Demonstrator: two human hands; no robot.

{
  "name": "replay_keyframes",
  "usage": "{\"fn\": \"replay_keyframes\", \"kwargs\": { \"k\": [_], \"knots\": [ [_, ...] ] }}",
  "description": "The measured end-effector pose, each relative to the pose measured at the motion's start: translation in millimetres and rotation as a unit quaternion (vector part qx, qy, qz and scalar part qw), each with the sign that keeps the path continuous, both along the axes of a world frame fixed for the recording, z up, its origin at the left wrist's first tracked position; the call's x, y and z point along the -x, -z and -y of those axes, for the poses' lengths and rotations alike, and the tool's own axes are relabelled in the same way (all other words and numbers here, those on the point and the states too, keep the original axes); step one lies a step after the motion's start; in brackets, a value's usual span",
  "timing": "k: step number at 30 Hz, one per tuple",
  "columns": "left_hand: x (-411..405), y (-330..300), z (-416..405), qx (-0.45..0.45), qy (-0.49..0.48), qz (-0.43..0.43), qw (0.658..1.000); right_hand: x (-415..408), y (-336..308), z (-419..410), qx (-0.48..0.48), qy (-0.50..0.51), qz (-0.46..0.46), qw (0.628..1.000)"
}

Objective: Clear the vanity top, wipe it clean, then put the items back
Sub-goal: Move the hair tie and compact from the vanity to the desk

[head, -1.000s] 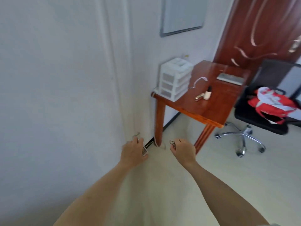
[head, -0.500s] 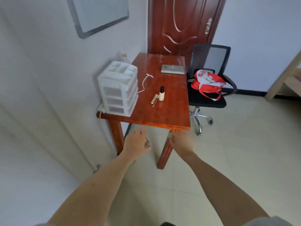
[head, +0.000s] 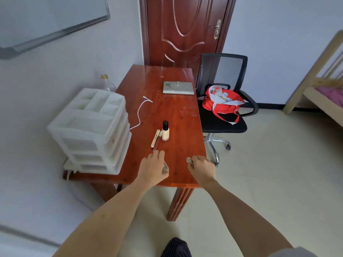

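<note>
Head view, from the left: a whiteboard (head: 46, 21) hangs on the wall, and below it a white drawer organiser (head: 91, 130) stands on the near left corner of the red-brown table (head: 172, 112). Behind the organiser a clear bottle (head: 107, 83) stands by the wall. A white cable (head: 140, 113) curls across the tabletop. Mid-table lie a gold tube (head: 155, 138) and a dark red pencil (head: 157, 141), side by side, with a cream bottle (head: 165, 131) with a black cap standing just right of them. A flat grey case (head: 178, 87) lies at the far end. The left hand (head: 153, 168) hovers over the near edge, fingers curled round a small patterned item; the right hand (head: 201, 167) pinches another small item. Right of the table, a black office chair (head: 225, 101) carries a red bag (head: 221, 103); a wooden bed frame (head: 315, 86) stands at far right.
</note>
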State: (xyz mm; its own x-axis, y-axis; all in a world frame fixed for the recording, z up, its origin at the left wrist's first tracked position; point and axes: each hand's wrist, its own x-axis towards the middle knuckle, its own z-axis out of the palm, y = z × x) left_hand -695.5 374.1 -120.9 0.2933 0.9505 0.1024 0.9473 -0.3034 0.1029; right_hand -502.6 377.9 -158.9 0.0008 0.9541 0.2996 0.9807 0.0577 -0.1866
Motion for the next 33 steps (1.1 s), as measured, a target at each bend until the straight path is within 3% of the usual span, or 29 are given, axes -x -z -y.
{"fn": "replay_keyframes", "kwargs": {
  "k": [18,26,31,33],
  "knots": [
    [-29,68,-163,0.108,0.165,-0.032,0.98,-10,42,-166,0.037,-0.002,-0.018,0.999],
    [-27,93,-177,0.145,0.187,0.003,0.972,-6,82,-158,0.102,-0.036,-0.058,0.992],
    [-20,102,-174,0.12,0.2,0.032,0.972,-15,80,-150,0.07,-0.092,-0.068,0.991],
    [-17,105,-170,0.088,0.212,0.044,0.972,-22,80,-148,0.053,-0.071,-0.063,0.994]
  ]
}}
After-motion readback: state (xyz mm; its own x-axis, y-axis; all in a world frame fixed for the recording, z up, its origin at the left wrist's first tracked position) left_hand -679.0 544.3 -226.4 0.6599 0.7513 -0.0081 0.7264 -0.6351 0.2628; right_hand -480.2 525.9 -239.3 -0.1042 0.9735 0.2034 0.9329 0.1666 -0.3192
